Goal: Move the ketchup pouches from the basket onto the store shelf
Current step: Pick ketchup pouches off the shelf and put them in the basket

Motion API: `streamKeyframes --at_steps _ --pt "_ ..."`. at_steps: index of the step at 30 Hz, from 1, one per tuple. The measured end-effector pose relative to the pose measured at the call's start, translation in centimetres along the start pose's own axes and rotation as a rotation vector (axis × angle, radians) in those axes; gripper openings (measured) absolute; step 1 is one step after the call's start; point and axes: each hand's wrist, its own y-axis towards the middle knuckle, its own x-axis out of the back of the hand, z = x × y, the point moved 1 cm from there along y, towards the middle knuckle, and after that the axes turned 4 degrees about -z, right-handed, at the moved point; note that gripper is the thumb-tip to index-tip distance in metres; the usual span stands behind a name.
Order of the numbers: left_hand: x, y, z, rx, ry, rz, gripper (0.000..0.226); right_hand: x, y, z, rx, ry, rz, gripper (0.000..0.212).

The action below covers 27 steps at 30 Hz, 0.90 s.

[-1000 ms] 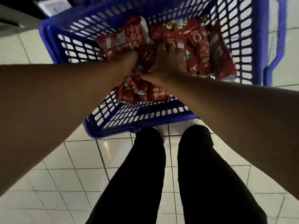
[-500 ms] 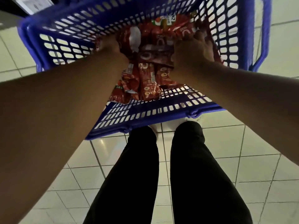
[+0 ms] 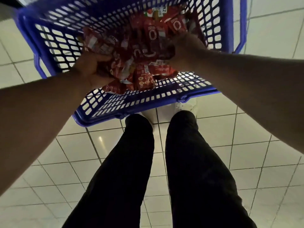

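Between the 2 hands, a heap of red ketchup pouches (image 3: 146, 51) fills the middle of a blue plastic basket (image 3: 148, 99) that sits on the pale tiled floor (image 3: 54, 155). The left hand (image 3: 92, 69) is at the near-left edge of the heap, its fingers curled around the side of the bunched pouches, thumb lying over the top of them. The right hand (image 3: 185, 46) is at the heap's right side, fingers bent down into the pouches and gripping them; the fingertips themselves are hidden among the packets. More pouches lie beyond the hands toward the far wall of the basket, and a few spill toward the near wall, just below the left hand. Behind both forearms, nearer the person, 2 legs in black trousers (image 3: 194, 170) stand on the tiles, with a white shoe (image 3: 185, 104) touching the basket's near rim.
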Motion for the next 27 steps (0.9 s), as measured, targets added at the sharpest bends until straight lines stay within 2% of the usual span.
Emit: streamKeyframes --at_steps 3,6,8,10,12,13,16,18,21,27 --pt "-0.7 -5.2 0.7 0.006 -0.063 0.089 0.046 2.8 -5.0 0.2 0.045 0.033 0.15 0.081" --pt "-2.6 -11.4 0.7 -0.048 0.002 0.175 0.034 5.5 -11.3 0.3 0.016 0.12 0.302 0.078" --pt "-4.5 -16.7 0.5 -0.03 0.101 0.163 0.028 7.6 -15.9 1.2 -0.04 0.29 0.275 0.077" --pt "-5.6 -21.9 0.5 -0.003 0.167 0.129 0.018 9.9 -20.9 2.5 -0.148 0.519 0.247 0.061" --pt "-6.4 -27.5 0.1 0.004 0.22 0.114 0.02 12.4 -25.2 4.0 -0.24 0.787 0.236 0.045" --pt "-6.7 -30.5 -0.2 0.016 0.23 0.113 0.018 13.9 -27.3 4.8 -0.282 0.909 0.24 0.045" --pt "-7.7 -38.9 -1.0 0.008 0.195 0.119 0.021 18.6 -33.0 7.6 -0.341 1.116 0.227 0.065" --pt "-8.2 -43.5 -1.5 -0.027 0.197 0.123 0.026 21.5 -35.8 9.4 -0.322 1.177 0.216 0.06" --pt "-8.9 -49.7 -2.0 -0.056 0.205 0.11 0.048 25.8 -39.4 11.9 -0.245 1.211 0.208 0.044" --pt "-8.9 -57.7 -3.4 -0.171 0.196 0.003 0.043 32.1 -44.3 15.5 -0.02 1.166 0.182 0.037"
